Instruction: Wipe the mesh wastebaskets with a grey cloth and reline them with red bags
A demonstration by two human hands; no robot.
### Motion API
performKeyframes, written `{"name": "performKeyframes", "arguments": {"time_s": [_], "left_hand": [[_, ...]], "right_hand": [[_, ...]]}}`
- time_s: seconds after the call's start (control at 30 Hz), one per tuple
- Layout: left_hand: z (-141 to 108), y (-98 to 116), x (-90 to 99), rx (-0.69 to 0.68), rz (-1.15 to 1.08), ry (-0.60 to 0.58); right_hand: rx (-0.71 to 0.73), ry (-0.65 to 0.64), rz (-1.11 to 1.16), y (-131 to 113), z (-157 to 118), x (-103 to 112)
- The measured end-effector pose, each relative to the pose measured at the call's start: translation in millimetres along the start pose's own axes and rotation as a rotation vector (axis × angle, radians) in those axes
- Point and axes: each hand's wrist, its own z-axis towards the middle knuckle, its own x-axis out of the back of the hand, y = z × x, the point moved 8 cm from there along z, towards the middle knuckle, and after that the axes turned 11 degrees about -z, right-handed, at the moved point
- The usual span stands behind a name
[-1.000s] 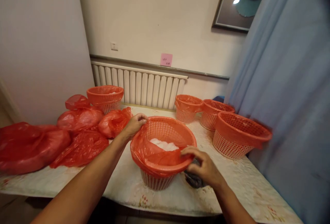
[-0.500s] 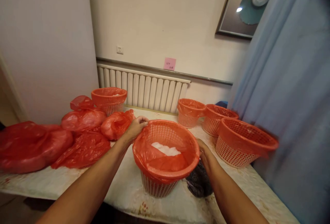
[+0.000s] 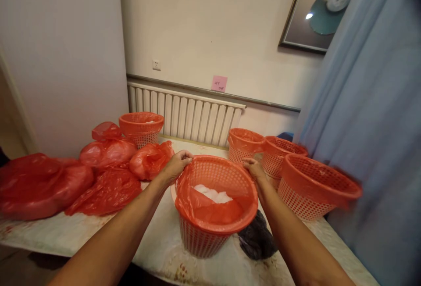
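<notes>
In the middle of the table stands a plastic mesh basket (image 3: pixel 203 240) lined with a red plastic bag (image 3: pixel 217 222), which is folded over its rim. White contents (image 3: pixel 212 193), of a kind I cannot make out, lie inside the bag. My left hand (image 3: pixel 179 164) is closed on the bag's edge at the back left of the rim, and a strip of paler bare rim shows below it. At the back right, my right hand (image 3: pixel 255 169) pinches the bag's edge. A crumpled black plastic bag (image 3: pixel 257 237) lies beside the basket, near my right forearm.
Red bagged bundles (image 3: pixel 42 187) and a loose red bag (image 3: pixel 108 191) cover the table's left side. A lined basket (image 3: pixel 141 129) stands behind them. Three more lined baskets (image 3: pixel 305 194) line the right, near a blue curtain (image 3: pixel 371 123). A radiator (image 3: pixel 184 112) runs along the wall.
My right hand has moved from the basket's right side up to the back right of its rim. At the left, the bag has come partly off the rim. The view has shifted slightly.
</notes>
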Motion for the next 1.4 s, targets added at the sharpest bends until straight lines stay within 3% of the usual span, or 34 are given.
{"name": "performKeyframes", "arguments": {"time_s": [0.13,0.3,0.6,0.77,0.93,1.13,1.23,1.4], "left_hand": [[2,-2,2.0,-0.018,0.013,0.003],[3,-2,4.9,-0.044,0.029,0.037],[2,-2,13.6,-0.095,-0.001,0.147],[-1,-2,21.3,-0.129,-0.043,0.233],[-2,-2,22.5,-0.144,-0.112,0.245],[-7,1,22.1,-0.141,-0.234,0.242],[-10,4,20.0,-0.136,-0.259,0.23],[-9,2,18.6,-0.122,-0.236,0.218]], "right_hand": [[0.203,0.065,-0.215,-30,17,3],[0.458,0.15,-0.432,-64,-1,10],[0.564,0.329,-0.622,-68,-11,12],[0.477,0.451,-0.624,-56,-2,22],[0.341,0.555,-0.544,-41,5,39],[0.079,0.596,-0.328,-11,18,64],[-0.041,0.499,-0.166,6,17,69],[-0.12,0.105,0.103,5,-14,47]]}}
